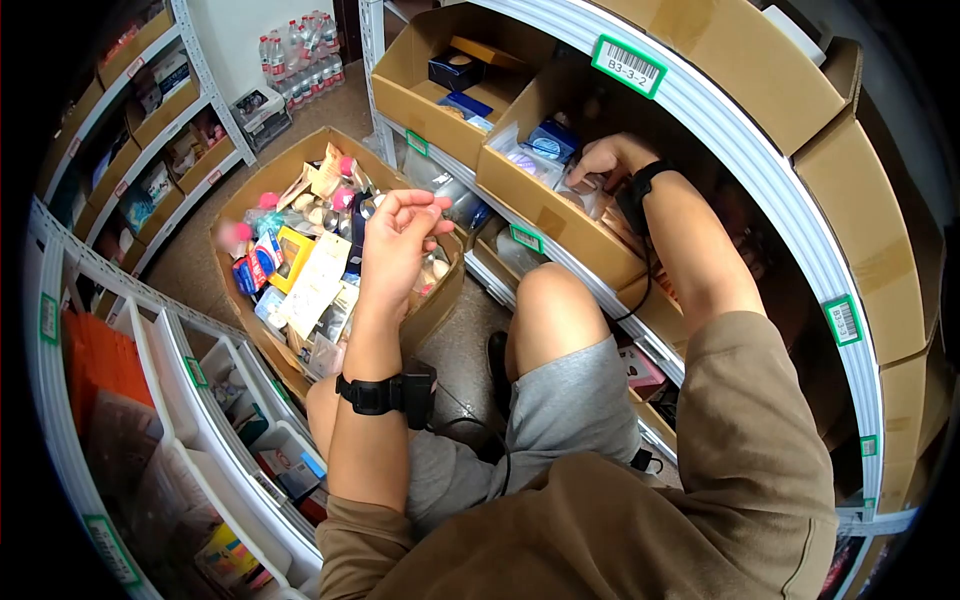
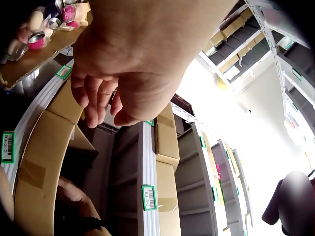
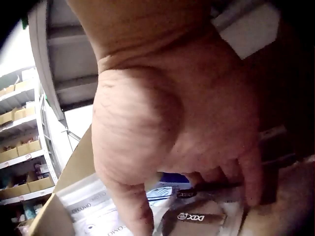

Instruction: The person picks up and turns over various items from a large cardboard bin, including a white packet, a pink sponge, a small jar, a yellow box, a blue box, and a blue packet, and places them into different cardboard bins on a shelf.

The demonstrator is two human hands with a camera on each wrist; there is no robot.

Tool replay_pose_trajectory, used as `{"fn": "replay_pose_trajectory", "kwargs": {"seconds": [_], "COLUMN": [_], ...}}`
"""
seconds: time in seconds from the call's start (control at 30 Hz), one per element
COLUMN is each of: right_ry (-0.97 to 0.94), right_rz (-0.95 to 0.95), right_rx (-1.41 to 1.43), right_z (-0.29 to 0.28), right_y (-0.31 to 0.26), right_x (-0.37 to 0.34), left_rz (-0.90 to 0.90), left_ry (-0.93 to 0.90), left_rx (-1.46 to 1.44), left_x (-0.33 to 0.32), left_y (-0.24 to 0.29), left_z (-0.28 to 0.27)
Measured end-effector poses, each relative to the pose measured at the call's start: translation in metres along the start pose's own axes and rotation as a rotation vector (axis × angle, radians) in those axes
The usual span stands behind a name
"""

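My right hand (image 1: pixel 618 160) reaches down into a cardboard bin (image 1: pixel 560 225) on the shelf. In the right wrist view its thumb (image 3: pixel 138 211) is beside a clear packet (image 3: pixel 194 219) with white lettering over a brown area, and the other fingers reach behind the packet's top edge. I cannot tell whether they pinch it. White printed packets (image 3: pixel 91 204) lie left of the thumb. My left hand (image 1: pixel 398 240) hangs in the air with loosely bent fingers and holds nothing. Below it stands a large carton (image 1: pixel 425 325) heaped with mixed small goods.
Another cardboard bin (image 1: pixel 430 125) with small boxes adjoins on the left. A white shelf beam (image 1: pixel 740 130) curves over the right arm. White plastic bins (image 1: pixel 215 480) line the shelf at the left. Shrink-wrapped bottles (image 1: pixel 300 60) stand by the far wall. Cables hang from both wrist straps.
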State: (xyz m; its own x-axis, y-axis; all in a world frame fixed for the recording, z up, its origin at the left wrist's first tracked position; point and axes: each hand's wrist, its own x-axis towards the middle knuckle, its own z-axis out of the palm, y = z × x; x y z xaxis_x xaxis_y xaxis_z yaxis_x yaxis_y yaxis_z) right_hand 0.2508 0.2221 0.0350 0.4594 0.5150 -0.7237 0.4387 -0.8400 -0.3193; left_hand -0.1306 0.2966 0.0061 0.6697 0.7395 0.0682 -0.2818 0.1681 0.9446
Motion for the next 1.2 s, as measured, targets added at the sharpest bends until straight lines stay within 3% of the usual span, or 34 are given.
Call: {"fn": "replay_pose_trajectory", "kwargs": {"seconds": [0.03,0.3,0.37,0.43,0.5,0.7,0.73,0.83,0.9,1.03,1.17,1.2], "right_ry": [0.084,0.032,0.183,0.142,0.062,0.105,0.123,0.147,0.167,0.215,0.067,-0.142], "right_rz": [-0.061,-0.085,-0.078,-0.089,0.007,0.072,0.009,0.049,0.064,0.107,0.075,0.011], "right_rx": [0.024,0.022,0.104,0.092,0.121,-0.042,0.007,0.059,0.072,-0.052,-0.116,-0.042], "right_z": [0.002,-0.022,-0.025,-0.033,-0.038,-0.048,-0.040,-0.022,-0.023,-0.006,-0.010,-0.019], "right_y": [-0.001,0.008,0.013,0.016,0.018,0.026,0.024,0.012,0.018,0.000,0.005,0.020], "right_x": [-0.004,-0.022,-0.026,-0.039,-0.044,-0.023,-0.034,-0.044,-0.017,-0.027,0.018,0.048], "left_rz": [-0.007,-0.025,-0.031,-0.035,-0.035,-0.070,-0.074,-0.081,-0.086,-0.116,-0.113,-0.127], "left_ry": [0.000,0.009,0.011,0.008,0.005,0.008,0.006,-0.010,-0.018,-0.042,-0.083,-0.088], "left_rx": [-0.006,0.014,0.026,0.029,0.034,0.056,0.068,0.084,0.090,0.141,0.066,0.035], "left_x": [0.000,0.004,0.004,0.002,0.002,-0.001,-0.001,0.002,0.003,0.004,0.004,0.004], "left_y": [0.000,0.003,0.003,0.004,0.004,0.003,0.003,-0.002,-0.002,-0.003,-0.005,-0.007], "left_z": [0.000,-0.001,0.000,0.000,0.000,-0.002,-0.002,-0.002,0.000,0.001,0.001,0.001]}}
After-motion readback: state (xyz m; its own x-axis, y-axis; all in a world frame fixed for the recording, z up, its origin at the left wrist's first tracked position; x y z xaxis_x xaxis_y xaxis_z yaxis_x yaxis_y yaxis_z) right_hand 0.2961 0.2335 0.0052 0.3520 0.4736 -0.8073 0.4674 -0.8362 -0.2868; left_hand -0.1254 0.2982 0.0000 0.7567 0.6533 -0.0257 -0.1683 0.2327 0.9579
